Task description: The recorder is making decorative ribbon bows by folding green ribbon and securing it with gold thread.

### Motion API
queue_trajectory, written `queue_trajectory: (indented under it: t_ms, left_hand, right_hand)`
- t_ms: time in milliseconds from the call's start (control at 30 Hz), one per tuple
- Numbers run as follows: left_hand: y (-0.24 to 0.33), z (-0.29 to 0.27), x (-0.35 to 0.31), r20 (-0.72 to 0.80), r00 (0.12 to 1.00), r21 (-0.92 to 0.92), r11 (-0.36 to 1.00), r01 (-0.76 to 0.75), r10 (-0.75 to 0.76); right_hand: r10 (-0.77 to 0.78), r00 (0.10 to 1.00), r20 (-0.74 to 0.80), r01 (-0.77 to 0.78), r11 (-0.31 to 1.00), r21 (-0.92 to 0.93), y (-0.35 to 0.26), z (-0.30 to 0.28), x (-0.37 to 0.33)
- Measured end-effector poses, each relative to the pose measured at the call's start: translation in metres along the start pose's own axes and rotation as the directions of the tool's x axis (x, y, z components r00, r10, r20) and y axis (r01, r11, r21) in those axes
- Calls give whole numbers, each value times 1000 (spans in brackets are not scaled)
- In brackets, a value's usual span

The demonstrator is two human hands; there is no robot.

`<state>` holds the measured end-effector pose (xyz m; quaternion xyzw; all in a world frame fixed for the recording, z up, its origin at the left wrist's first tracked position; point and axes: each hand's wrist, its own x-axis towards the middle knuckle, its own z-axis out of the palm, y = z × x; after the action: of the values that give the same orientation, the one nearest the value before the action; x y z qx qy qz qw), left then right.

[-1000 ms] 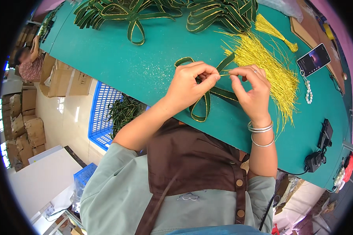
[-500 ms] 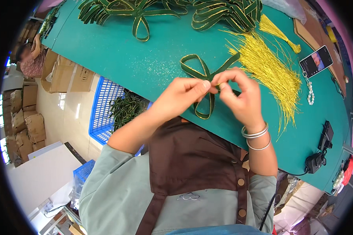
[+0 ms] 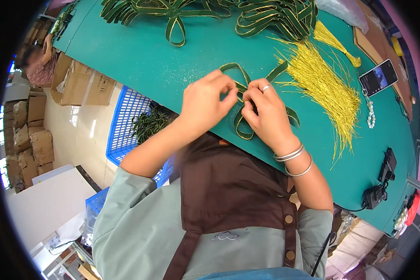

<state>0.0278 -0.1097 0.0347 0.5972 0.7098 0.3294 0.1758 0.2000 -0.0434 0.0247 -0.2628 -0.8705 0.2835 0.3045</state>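
Observation:
A dark green ribbon bow with gold edges (image 3: 278,70) lies on the green table in front of me, its loops and tails spread around my fingers. My right hand (image 3: 269,114), with a ring and silver bangles on its wrist, is closed in a pinch at the bow's middle and covers the knot. Just left of it my left hand (image 3: 205,100) pinches a thin gold tie, of which a short bit shows between the hands. To the right lies a loose pile of gold wire ties (image 3: 322,84).
Finished-looking green bows (image 3: 275,18) are heaped at the far edge. A tied gold bundle (image 3: 338,42), a phone (image 3: 378,77) and a black adapter (image 3: 373,196) lie rightward. A blue basket (image 3: 126,126) holds green ribbon below the table's left edge. Another person (image 3: 41,67) sits far left.
My left hand has moved up and left, drawing apart from the bow's middle. My right hand has turned and shifted left and down over the middle.

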Motion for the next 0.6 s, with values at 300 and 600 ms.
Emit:
queue_trajectory:
  t_ms: [300,600]
  left_hand:
    - [-7,36,16,-418,783,229,888,-400,461]
    - [-14,36,16,-154,953,-117,953,-279,260]
  right_hand:
    - [126,992,9,-126,987,97,5,-4,6]
    - [239,967,-87,-216,952,217,14,-7,5]
